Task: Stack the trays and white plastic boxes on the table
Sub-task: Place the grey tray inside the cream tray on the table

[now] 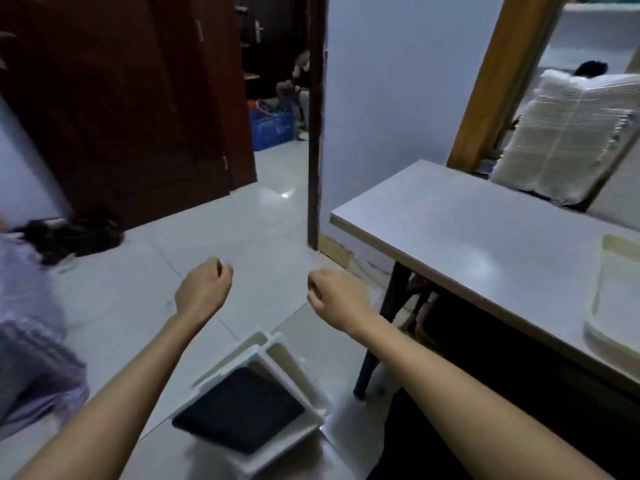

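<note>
Two white plastic boxes (277,358) lie on the tiled floor below my arms, one overlapping the other, the nearer one holding a dark mat (239,408). On the grey table (467,237) at the right edge sits a low stack of pale trays (613,306). A tall tilted stack of white trays (561,140) stands at the table's far end. My left hand (202,289) and my right hand (332,294) hover over the floor, fingers curled in, holding nothing.
A dark wooden door (121,98) stands open on the left; a blue crate (272,128) and a seated person (298,84) show through the doorway. Dark shoes (69,237) lie on the floor. Bundled pale material (31,341) fills the left edge.
</note>
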